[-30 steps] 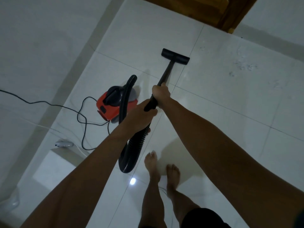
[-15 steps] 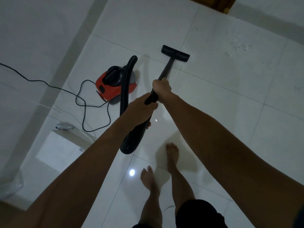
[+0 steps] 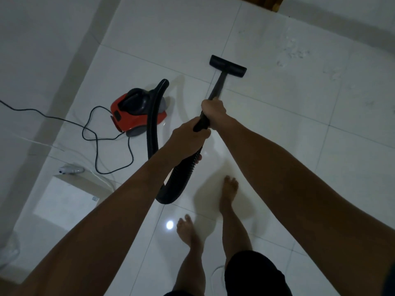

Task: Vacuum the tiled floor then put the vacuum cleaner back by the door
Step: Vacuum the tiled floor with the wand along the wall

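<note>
A red and black canister vacuum cleaner (image 3: 136, 114) sits on the white tiled floor (image 3: 288, 133) to my left. Its ribbed black hose (image 3: 152, 129) loops down in front of my feet and up to the black wand (image 3: 218, 84). The flat black floor nozzle (image 3: 227, 66) rests on a tile joint ahead of me. My right hand (image 3: 213, 110) is shut on the wand's upper end. My left hand (image 3: 188, 139) is shut on the hose grip just behind it. A corner of the brown wooden door (image 3: 269, 2) shows at the top edge.
The black power cord (image 3: 96, 133) curls on the floor left of the vacuum and runs off to the left. Dusty specks (image 3: 297, 52) lie on the tiles at the upper right. A pale box (image 3: 72, 189) with a small white object on it stands at the left. My bare feet (image 3: 228, 191) are on the tiles.
I have stepped back from the door, so less of it shows. The nozzle has been drawn back towards me across the tile joint. My feet have changed places.
</note>
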